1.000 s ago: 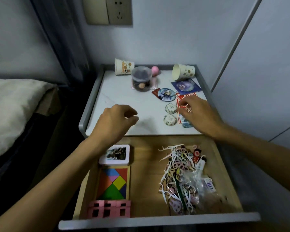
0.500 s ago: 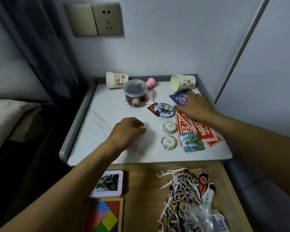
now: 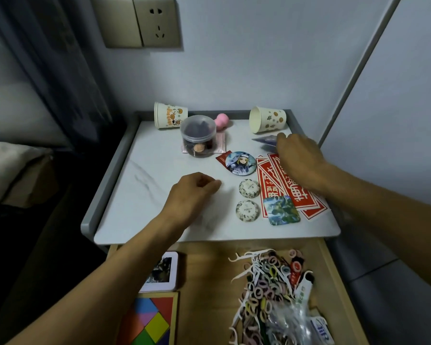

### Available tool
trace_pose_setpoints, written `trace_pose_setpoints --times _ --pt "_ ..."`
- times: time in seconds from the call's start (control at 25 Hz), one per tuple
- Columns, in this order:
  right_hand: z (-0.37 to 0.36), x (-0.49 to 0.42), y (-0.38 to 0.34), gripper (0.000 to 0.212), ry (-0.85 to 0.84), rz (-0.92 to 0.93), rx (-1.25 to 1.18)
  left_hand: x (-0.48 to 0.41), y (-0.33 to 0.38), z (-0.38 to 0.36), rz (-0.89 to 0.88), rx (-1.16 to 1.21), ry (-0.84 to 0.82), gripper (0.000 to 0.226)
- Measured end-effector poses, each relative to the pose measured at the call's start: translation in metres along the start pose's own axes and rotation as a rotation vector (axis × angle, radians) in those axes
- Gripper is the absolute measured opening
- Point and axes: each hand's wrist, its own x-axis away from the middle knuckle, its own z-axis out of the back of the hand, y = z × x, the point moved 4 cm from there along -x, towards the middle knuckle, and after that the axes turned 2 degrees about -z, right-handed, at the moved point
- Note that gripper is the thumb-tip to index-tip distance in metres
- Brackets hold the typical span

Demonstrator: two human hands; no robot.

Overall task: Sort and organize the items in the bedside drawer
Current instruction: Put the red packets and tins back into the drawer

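Note:
The bedside tabletop point(image 3: 139, 195) carries sorted-out items. A blue card point(image 3: 263, 140) lies at the back right, and my right hand point(image 3: 299, 158) reaches over the red paper stickers point(image 3: 296, 195) and pinches the card's right edge, which looks slightly raised. My left hand point(image 3: 192, 192) rests mid-table, its fingers loosely curled with nothing visible in it. Beside it lie a round character badge point(image 3: 240, 163), two small round floral badges point(image 3: 249, 188) and a square picture badge point(image 3: 281, 210). The open wooden drawer point(image 3: 204, 282) is below.
At the back stand a paper cup point(image 3: 169, 119), a tipped cup point(image 3: 268, 119), a clear jar point(image 3: 198, 138) and a pink egg sponge point(image 3: 222, 120). The drawer holds a white tin point(image 3: 163, 271), a tangram puzzle point(image 3: 152, 322) and a pile of hair ties and floss picks point(image 3: 266, 282).
My right hand moved from the red stickers back to the blue card. My left hand stayed curled and shifted slightly forward. The view tilted up towards the wall.

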Motion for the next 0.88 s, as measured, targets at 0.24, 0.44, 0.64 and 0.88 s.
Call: trace_pose_setpoints --times 0.24,0.44,0.64,0.88 --pt "0.052 0.106 -0.073 0.066 0.044 0.346 -0.338 0.049 0.02 -0.007 0.148 0.809 -0.139 0.034" --pt "0.049 0.108 -0.101 0.076 -0.291 0.511 -0.665 0.073 -0.004 0.03 0.258 0.906 0.182 0.025" --pt "-0.004 0.01 -0.066 0.06 -0.147 0.079 -0.482 0.073 -0.034 0.063 0.335 0.909 0.273 0.027" --pt "-0.021 -0.027 -0.069 0.067 -0.206 -0.013 -0.252 0.053 -0.023 0.077 0.27 0.911 0.236 0.015"
